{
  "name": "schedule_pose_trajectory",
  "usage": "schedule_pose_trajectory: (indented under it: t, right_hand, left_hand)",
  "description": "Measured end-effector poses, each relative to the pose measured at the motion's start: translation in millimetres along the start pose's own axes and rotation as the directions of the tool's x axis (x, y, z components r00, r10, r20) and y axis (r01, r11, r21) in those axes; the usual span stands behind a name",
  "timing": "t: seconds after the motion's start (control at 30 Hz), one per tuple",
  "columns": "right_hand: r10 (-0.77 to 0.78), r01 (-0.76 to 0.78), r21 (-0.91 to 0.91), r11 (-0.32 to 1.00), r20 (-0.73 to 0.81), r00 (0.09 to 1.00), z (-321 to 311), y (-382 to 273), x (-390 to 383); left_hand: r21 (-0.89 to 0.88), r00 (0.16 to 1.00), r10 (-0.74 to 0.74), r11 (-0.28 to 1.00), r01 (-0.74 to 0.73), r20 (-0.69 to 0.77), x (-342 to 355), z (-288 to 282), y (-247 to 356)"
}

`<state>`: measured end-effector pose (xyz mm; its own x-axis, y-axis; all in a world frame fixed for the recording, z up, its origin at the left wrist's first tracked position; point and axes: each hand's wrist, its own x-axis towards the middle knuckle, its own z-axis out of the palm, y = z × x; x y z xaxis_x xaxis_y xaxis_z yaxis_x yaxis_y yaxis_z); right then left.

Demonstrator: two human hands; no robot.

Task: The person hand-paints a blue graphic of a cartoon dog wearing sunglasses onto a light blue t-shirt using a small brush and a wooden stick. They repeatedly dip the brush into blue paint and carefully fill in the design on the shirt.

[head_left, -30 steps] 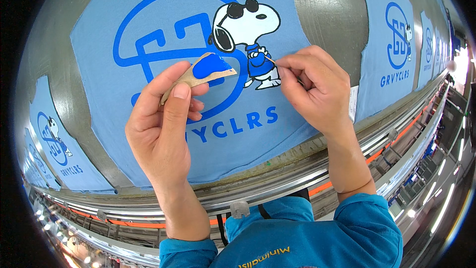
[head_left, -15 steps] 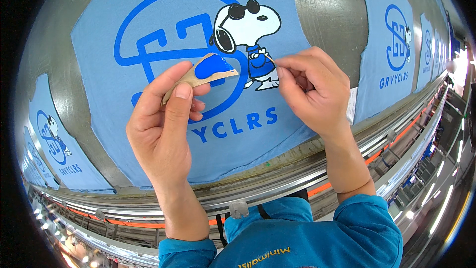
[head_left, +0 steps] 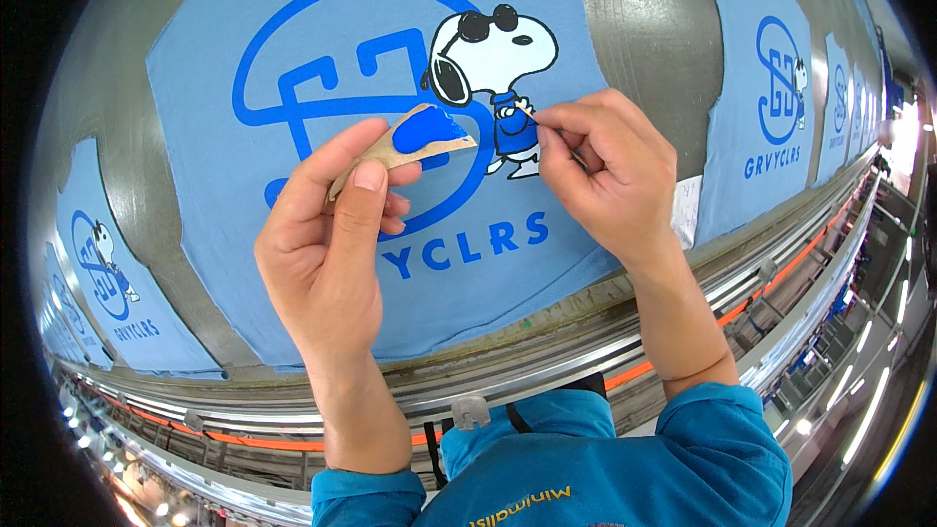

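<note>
A light blue fabric panel (head_left: 200, 151) lies flat in front of me, printed with a large blue emblem and a cartoon dog (head_left: 510, 47) in sunglasses. My left hand (head_left: 332, 234) is closed on a folded piece of brown card (head_left: 387, 158), held above the panel. A thick patch of wet-looking blue paint (head_left: 427, 127) covers the card's upper side. Between thumb and forefinger, my right hand (head_left: 620, 176) pinches a thin pale stick (head_left: 527, 115), mostly hidden by the fingers. Its tip is at the dog's blue shirt; whether it touches the print I cannot tell.
More printed blue panels lie along the grey table, to the right (head_left: 771, 78) and to the left (head_left: 107, 263). Metal rails (head_left: 547, 356) with an orange strip run along its near edge. A white paper slip (head_left: 686, 210) sits beside my right wrist.
My left hand and the card have shifted slightly right. My right hand has moved a little left, with the stick still pinched at the dog's shirt.
</note>
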<state>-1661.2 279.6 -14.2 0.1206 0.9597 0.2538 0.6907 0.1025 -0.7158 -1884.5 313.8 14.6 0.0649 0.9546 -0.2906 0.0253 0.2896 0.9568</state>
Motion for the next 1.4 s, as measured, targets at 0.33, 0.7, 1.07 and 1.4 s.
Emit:
schedule_pose_trajectory:
  t: [0.33,0.7,1.07,1.4]
  right_hand:
    - [0.014,-0.014,-0.001,1.000,0.022,1.000,-1.1,-1.7,0.6]
    - [0.033,-0.034,0.023,0.999,0.032,0.999,-2.3,-1.6,1.5]
    - [0.044,-0.044,0.038,0.998,0.004,0.999,-0.7,-1.3,2.1]
    - [0.044,-0.044,0.011,0.999,0.035,0.998,-2.4,-2.5,4.4]
  left_hand:
    - [0.017,1.000,0.000,1.000,0.000,-0.005,-0.7,1.1,-0.5]
    - [0.015,1.000,0.002,1.000,-0.002,-0.010,-0.2,0.6,-0.2]
    - [0.028,1.000,0.009,1.000,-0.009,-0.001,-0.6,0.1,-1.0]
    - [0.025,1.000,-0.002,1.000,0.001,0.003,-1.6,0.7,-1.0]
